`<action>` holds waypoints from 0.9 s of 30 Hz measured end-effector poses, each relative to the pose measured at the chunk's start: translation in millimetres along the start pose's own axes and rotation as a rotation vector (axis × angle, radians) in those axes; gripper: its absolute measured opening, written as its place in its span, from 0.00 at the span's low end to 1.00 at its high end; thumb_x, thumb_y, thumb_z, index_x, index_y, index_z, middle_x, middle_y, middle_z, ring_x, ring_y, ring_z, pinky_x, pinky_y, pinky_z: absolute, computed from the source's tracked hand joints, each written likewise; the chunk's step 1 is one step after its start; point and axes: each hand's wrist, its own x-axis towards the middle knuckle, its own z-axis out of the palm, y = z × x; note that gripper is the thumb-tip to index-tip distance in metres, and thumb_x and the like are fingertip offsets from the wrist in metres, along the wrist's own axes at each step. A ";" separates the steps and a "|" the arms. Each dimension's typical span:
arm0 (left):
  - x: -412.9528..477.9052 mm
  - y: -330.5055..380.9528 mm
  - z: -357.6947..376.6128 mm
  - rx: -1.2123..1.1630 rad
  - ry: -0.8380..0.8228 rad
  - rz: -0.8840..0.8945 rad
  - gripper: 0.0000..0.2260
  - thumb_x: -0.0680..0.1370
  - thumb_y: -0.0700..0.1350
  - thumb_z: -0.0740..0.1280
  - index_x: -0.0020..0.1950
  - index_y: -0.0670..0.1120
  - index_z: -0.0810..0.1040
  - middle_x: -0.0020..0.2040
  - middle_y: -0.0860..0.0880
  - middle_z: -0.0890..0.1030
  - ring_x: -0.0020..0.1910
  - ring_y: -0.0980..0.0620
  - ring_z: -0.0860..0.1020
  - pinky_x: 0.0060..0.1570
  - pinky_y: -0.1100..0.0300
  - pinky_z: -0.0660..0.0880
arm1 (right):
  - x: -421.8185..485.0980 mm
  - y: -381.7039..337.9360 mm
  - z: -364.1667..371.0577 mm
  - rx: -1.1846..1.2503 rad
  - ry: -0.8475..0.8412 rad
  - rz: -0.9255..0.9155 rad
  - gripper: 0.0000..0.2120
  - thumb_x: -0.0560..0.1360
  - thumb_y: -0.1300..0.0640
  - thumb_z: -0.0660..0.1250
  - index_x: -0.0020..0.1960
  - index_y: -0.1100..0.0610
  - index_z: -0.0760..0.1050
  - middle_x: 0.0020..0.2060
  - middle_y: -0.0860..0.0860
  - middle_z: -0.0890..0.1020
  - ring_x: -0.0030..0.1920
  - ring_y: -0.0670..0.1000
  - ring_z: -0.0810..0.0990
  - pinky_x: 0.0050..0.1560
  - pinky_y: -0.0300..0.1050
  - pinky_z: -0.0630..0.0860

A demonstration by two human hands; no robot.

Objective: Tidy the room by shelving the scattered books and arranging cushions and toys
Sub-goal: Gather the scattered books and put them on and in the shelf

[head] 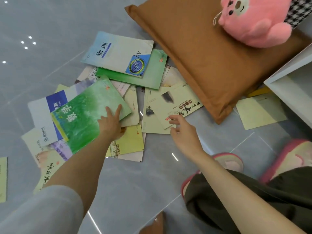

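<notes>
Books point(118, 53) lay strewn across the floor point(50, 31); the left hand point(110, 123) pressed flat and spread on the green book point(81, 119), likely to gather it, while the right hand point(181, 130) hovered loosely curled, empty.

- Glossy grey tiled floor point(50, 31) fills most of the frame. Thin pale joint lines cross it, and small bright light reflections dot the upper left.
- Pink-rimmed slipper with a pale insole point(228, 162) lies on the floor at the lower right, nearer the centre.
- 2nd pink-rimmed slipper point(293, 154) lies by the right edge.
- Dark olive-brown cloth garment point(253, 200) covers the lower right corner and overlaps both slippers.
- Black-and-white houndstooth fabric point(300, 10) shows in the upper right corner, cut by the frame edge.
- Brown blurred shape point(157, 223) sits at the bottom edge, centre; too cropped to identify.
</notes>
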 end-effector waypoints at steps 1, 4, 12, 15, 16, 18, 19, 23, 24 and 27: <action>0.6 -0.1 -2.6 0.038 0.013 0.021 0.33 0.79 0.43 0.59 0.77 0.50 0.42 0.74 0.33 0.53 0.50 0.36 0.77 0.48 0.48 0.76 | -1.3 3.4 -0.7 -0.020 0.006 0.001 0.19 0.78 0.64 0.57 0.67 0.52 0.69 0.59 0.46 0.77 0.51 0.47 0.77 0.52 0.39 0.72; -2.2 4.5 -12.8 0.059 0.064 0.050 0.30 0.78 0.37 0.61 0.76 0.43 0.49 0.65 0.36 0.67 0.42 0.40 0.79 0.35 0.52 0.72 | -4.1 10.3 -5.0 -0.066 0.023 -0.008 0.19 0.78 0.65 0.57 0.67 0.50 0.69 0.58 0.45 0.76 0.51 0.46 0.76 0.53 0.40 0.73; -47.0 17.8 22.3 -0.050 0.164 0.343 0.30 0.76 0.35 0.66 0.75 0.49 0.61 0.71 0.44 0.70 0.41 0.44 0.81 0.27 0.55 0.74 | -7.1 18.8 -20.1 -0.094 0.111 0.007 0.19 0.78 0.66 0.57 0.66 0.53 0.70 0.61 0.48 0.77 0.56 0.50 0.76 0.52 0.39 0.70; -75.1 43.9 34.4 -0.056 0.188 0.547 0.30 0.72 0.36 0.72 0.71 0.50 0.69 0.66 0.45 0.75 0.46 0.42 0.82 0.26 0.54 0.75 | -11.8 25.0 -23.6 -0.123 0.131 0.011 0.19 0.78 0.67 0.58 0.66 0.54 0.70 0.61 0.48 0.77 0.56 0.50 0.76 0.55 0.41 0.71; -82.6 56.5 33.4 -0.111 0.178 0.613 0.27 0.74 0.37 0.69 0.72 0.49 0.69 0.67 0.45 0.75 0.50 0.39 0.81 0.29 0.51 0.77 | -13.2 27.8 -24.9 -0.143 0.132 0.009 0.19 0.78 0.67 0.58 0.66 0.55 0.70 0.62 0.49 0.76 0.57 0.51 0.76 0.56 0.42 0.72; -94.4 84.0 26.8 -0.184 0.104 0.690 0.21 0.81 0.42 0.60 0.74 0.51 0.64 0.72 0.46 0.69 0.63 0.38 0.75 0.44 0.47 0.78 | -16.9 33.5 -28.2 -0.194 0.133 0.007 0.19 0.78 0.67 0.59 0.67 0.56 0.70 0.64 0.50 0.76 0.59 0.52 0.76 0.59 0.45 0.72; -97.3 95.9 25.0 -0.182 0.045 0.707 0.20 0.83 0.44 0.55 0.76 0.53 0.60 0.75 0.48 0.64 0.68 0.40 0.70 0.53 0.47 0.76 | -18.6 36.3 -30.2 -0.214 0.134 0.013 0.19 0.78 0.67 0.59 0.67 0.56 0.70 0.64 0.50 0.75 0.60 0.52 0.76 0.60 0.45 0.72; -98.9 123.3 31.7 -0.090 -0.041 0.721 0.26 0.82 0.44 0.56 0.77 0.58 0.51 0.78 0.48 0.53 0.76 0.44 0.54 0.72 0.47 0.54 | -24.0 50.1 -39.2 -0.255 0.156 0.085 0.19 0.78 0.67 0.60 0.67 0.55 0.69 0.65 0.51 0.75 0.61 0.53 0.75 0.59 0.45 0.72; -97.7 121.8 34.4 -0.061 -0.060 0.679 0.31 0.81 0.43 0.60 0.77 0.59 0.47 0.79 0.48 0.49 0.77 0.44 0.50 0.73 0.45 0.51 | -24.5 53.1 -40.2 -0.262 0.157 0.103 0.19 0.78 0.67 0.60 0.67 0.55 0.69 0.65 0.51 0.75 0.61 0.53 0.75 0.59 0.45 0.72; -91.6 99.3 36.8 -0.023 -0.096 0.537 0.42 0.76 0.44 0.67 0.76 0.63 0.41 0.78 0.48 0.41 0.77 0.40 0.42 0.72 0.38 0.50 | -23.8 57.3 -38.6 -0.275 0.130 0.140 0.19 0.79 0.65 0.61 0.68 0.54 0.68 0.66 0.51 0.74 0.62 0.53 0.75 0.59 0.45 0.73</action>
